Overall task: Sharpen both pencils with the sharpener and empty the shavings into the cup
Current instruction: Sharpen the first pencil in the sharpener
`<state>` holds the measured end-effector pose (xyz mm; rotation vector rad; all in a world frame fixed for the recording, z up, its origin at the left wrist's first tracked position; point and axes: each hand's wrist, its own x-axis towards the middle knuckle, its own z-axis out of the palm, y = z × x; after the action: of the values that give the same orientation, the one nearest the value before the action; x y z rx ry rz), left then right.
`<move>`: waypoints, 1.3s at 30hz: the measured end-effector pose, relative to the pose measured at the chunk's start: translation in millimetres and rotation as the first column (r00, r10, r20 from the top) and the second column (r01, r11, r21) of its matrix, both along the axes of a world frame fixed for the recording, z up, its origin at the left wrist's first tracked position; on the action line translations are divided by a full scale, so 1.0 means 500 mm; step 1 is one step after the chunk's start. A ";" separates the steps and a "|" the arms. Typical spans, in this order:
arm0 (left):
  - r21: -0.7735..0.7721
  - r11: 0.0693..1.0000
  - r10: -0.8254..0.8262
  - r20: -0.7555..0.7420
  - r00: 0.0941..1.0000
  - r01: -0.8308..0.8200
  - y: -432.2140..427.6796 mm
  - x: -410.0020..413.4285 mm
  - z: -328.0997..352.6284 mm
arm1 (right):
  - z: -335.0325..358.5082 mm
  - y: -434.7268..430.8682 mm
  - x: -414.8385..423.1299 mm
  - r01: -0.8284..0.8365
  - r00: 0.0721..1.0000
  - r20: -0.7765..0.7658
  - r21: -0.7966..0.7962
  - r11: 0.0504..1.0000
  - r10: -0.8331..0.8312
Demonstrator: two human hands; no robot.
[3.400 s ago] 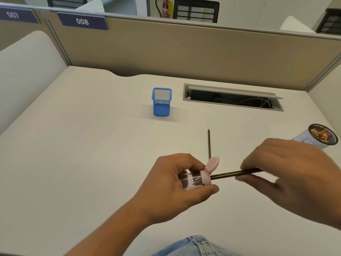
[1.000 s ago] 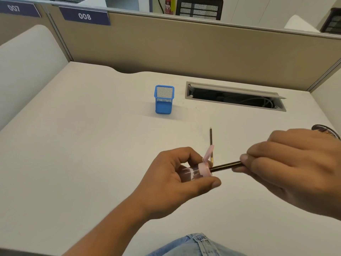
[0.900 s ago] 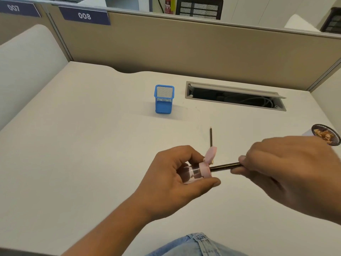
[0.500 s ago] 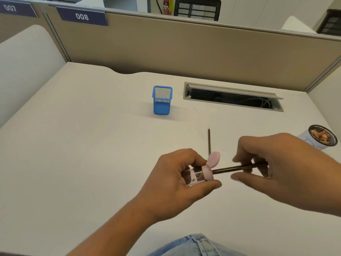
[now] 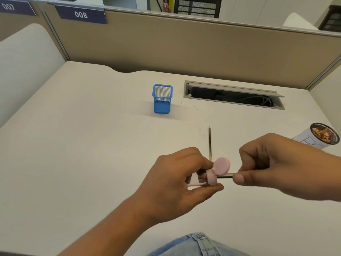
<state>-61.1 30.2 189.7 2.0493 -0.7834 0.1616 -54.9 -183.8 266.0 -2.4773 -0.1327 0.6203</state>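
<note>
**A pencil in the sharpener, held over the tabletop**

The left hand [image 5: 177,180] was wrapped around a small sharpener [image 5: 203,179]. The sharpener had a clear body and a pink end. Its round pink lid [image 5: 222,165] was flipped up and stood open above it. The thumb lay under the sharpener and the fingers curled over the top.

The right hand [image 5: 280,165] pinched a dark pencil [image 5: 225,176] between its thumb and fingers. The pencil lay almost flat and pointed to the left. Its tip was inside the pink end of the sharpener. Only a short bit of the pencil showed between the two hands. Both hands were close together, above the pale tabletop [image 5: 83,145].

A second pencil [image 5: 210,143] lay flat on the tabletop, just behind the hands. Its sharp tip pointed away from the person. Its near end was hidden behind the pink lid.

A white cup [image 5: 313,140] stood on the right side of the tabletop, behind the right hand. It had brown shavings [image 5: 323,134] in it.

A blue mesh pen holder [image 5: 162,100] stood upright farther back, well apart from the hands. Beside it, to the right, was an open cable slot [image 5: 234,95] in the tabletop. A bit of blue jeans [image 5: 197,244] showed at the bottom edge.
</note>
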 end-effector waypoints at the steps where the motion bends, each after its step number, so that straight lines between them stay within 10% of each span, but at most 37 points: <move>1: -0.022 1.000 0.000 -0.023 1.000 0.000 -0.002 0.000 0.000 | 0.000 0.000 -0.001 -0.019 0.999 0.027 -0.031 0.999 0.020; 4: -0.103 0.993 0.044 -0.130 0.991 -0.057 -0.005 -0.002 0.000 | 0.008 -0.001 -0.011 -0.150 0.944 0.267 -0.185 0.971 0.197; 9: -0.275 0.952 -0.023 -0.493 0.870 -0.131 -0.006 -0.009 0.012 | -0.013 -0.031 -0.006 -0.316 0.339 0.659 -0.592 0.742 0.671; 13: -0.407 0.904 -0.195 -0.664 0.722 -0.130 -0.004 -0.005 0.012 | -0.010 -0.029 -0.007 -0.252 0.121 0.706 -0.659 0.709 0.698; 15: -0.384 0.913 -0.164 -0.650 0.742 -0.135 -0.004 -0.006 0.009 | -0.017 -0.029 -0.009 -0.284 0.186 0.680 -0.654 0.702 0.709; 18: -0.160 0.985 0.017 -0.311 0.950 -0.070 0.004 -0.003 0.001 | -0.026 -0.014 -0.014 -0.263 0.633 0.590 -0.447 0.855 0.502; 21: 0.069 0.997 -0.041 0.036 0.998 0.039 0.011 0.006 -0.013 | -0.016 0.006 -0.007 -0.008 0.998 0.063 -0.019 1.000 0.009; 23: 0.093 0.994 -0.064 0.046 0.997 0.060 0.010 0.009 -0.019 | -0.017 0.005 -0.004 0.013 0.996 -0.091 0.020 1.000 -0.011; 27: -0.034 0.999 0.002 -0.118 0.993 -0.006 0.004 0.010 -0.014 | -0.019 0.002 -0.013 -0.150 0.952 0.241 -0.174 0.973 0.190; 34: -0.298 0.950 -0.097 -0.569 0.817 -0.095 -0.006 0.001 0.010 | -0.018 -0.018 -0.003 -0.306 0.250 0.667 -0.633 0.711 0.702; 36: -0.268 0.959 -0.051 -0.476 0.878 -0.090 -0.004 0.002 0.006 | -0.020 -0.015 -0.011 -0.317 0.325 0.664 -0.594 0.739 0.673; 39: -0.101 0.994 0.028 -0.109 0.994 -0.039 0.000 0.008 -0.012 | -0.014 0.009 -0.023 -0.241 0.745 0.528 -0.355 0.903 0.407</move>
<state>-57.2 30.2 183.5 1.9573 -0.6613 0.1067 -66.5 -179.4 258.8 -2.8588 -0.7957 -0.0494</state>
